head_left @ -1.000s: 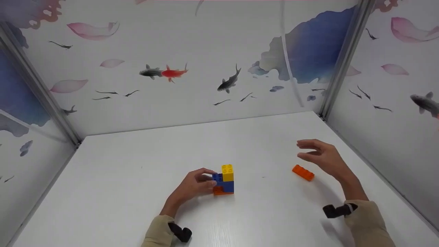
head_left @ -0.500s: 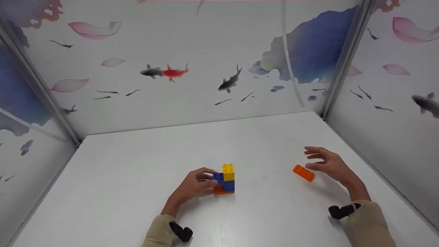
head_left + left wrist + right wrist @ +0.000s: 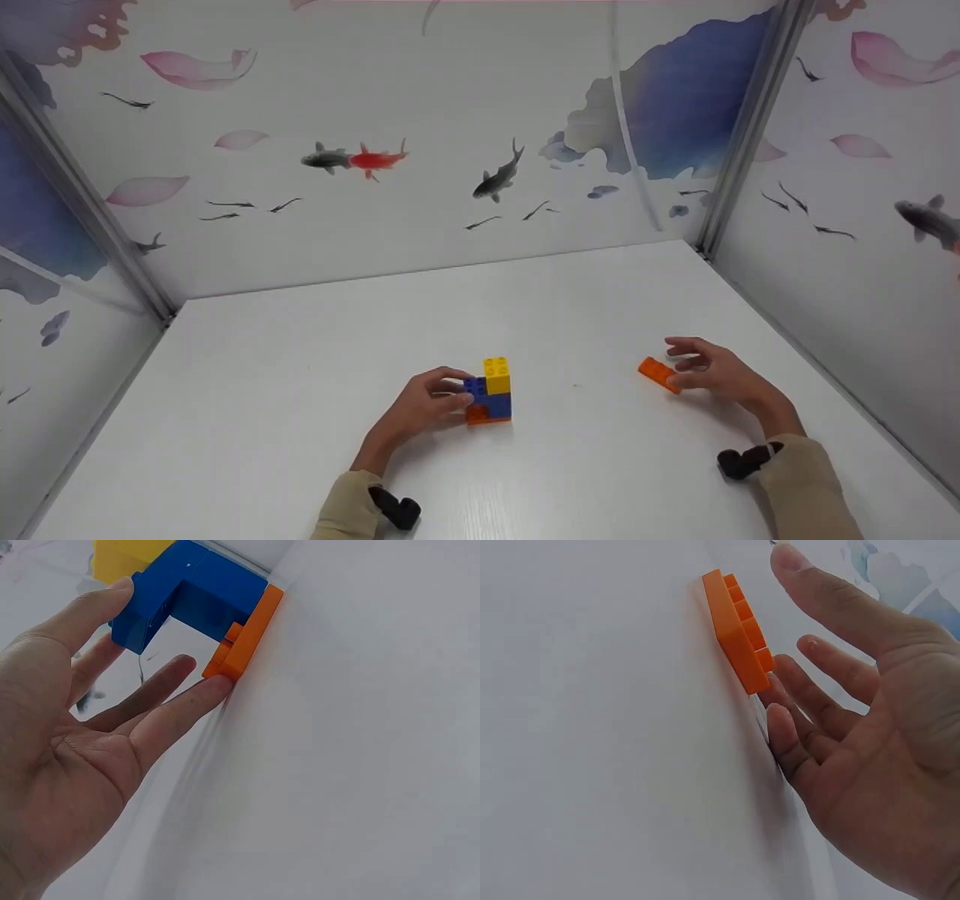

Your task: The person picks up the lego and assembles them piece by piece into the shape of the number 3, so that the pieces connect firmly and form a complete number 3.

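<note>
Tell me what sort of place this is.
Probably a small booth for tabletop work: a white table with picture-printed panels on three sides and metal posts at the far corners.

From my head feed I see the brick stack (image 3: pixel 498 407) on the table (image 3: pixel 300 420) before the back wall (image 3: pixel 382 232), its top brick (image 3: pixel 497 376) at right, the left hand (image 3: pixel 426 405) at its left, and the loose brick (image 3: pixel 657 372) well to its right, just beside the right hand (image 3: pixel 718 373).
</note>
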Available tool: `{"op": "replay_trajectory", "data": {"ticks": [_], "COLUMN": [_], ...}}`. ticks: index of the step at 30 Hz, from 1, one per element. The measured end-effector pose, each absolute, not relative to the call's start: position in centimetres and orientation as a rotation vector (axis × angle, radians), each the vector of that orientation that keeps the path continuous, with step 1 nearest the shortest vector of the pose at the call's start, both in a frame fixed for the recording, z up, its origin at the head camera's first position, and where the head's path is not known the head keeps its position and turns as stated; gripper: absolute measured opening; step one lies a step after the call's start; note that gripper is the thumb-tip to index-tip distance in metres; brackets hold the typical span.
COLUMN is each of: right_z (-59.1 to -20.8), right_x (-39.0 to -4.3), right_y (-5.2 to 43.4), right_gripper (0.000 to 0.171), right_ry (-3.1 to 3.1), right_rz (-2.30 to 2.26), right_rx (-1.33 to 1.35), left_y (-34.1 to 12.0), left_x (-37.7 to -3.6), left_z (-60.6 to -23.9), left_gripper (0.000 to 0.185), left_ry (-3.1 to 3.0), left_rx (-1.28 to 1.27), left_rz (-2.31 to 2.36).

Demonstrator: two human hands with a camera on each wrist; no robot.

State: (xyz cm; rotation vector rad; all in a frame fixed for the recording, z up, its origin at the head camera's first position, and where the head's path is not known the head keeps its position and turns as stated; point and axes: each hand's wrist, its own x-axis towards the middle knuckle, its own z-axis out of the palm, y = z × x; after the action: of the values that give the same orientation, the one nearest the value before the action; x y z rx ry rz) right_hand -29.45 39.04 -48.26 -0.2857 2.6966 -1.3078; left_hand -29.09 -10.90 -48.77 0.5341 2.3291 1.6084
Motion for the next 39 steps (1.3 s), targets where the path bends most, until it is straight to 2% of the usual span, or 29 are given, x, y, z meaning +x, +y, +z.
{"op": "replay_trajectory", "data": {"ticks": [11,20,27,39], "right_z": [-48.1,-48.4,-48.3,-45.8], "right_x": [-29.6,-29.6,-29.7,-29.5], "right_y": [38.6,38.8,39.0,37.1], "right_gripper": [0.079,0.064,0.061,0.052], "right_ry": [2.71,2.745,2.732,2.75], "right_rz": [-1.176,-1.139,-1.157,-1.203], "right_rx": [-0.306,-0.224,-0.25,-0.263], "left_y": [-10.9,-10.9,-10.9,-10.9], "left_x": [-29.0,-29.1,-29.0,-29.1], "left_z": [-48.8,-48.8,-48.9,-48.9], "left_gripper": [0.047,0.048,0.046,0.046], "left_ry": [2.267,2.246,2.275,2.28], "left_rx": [0.533,0.514,0.541,0.538], "left_rz": [1.625,1.642,1.631,1.62]}}
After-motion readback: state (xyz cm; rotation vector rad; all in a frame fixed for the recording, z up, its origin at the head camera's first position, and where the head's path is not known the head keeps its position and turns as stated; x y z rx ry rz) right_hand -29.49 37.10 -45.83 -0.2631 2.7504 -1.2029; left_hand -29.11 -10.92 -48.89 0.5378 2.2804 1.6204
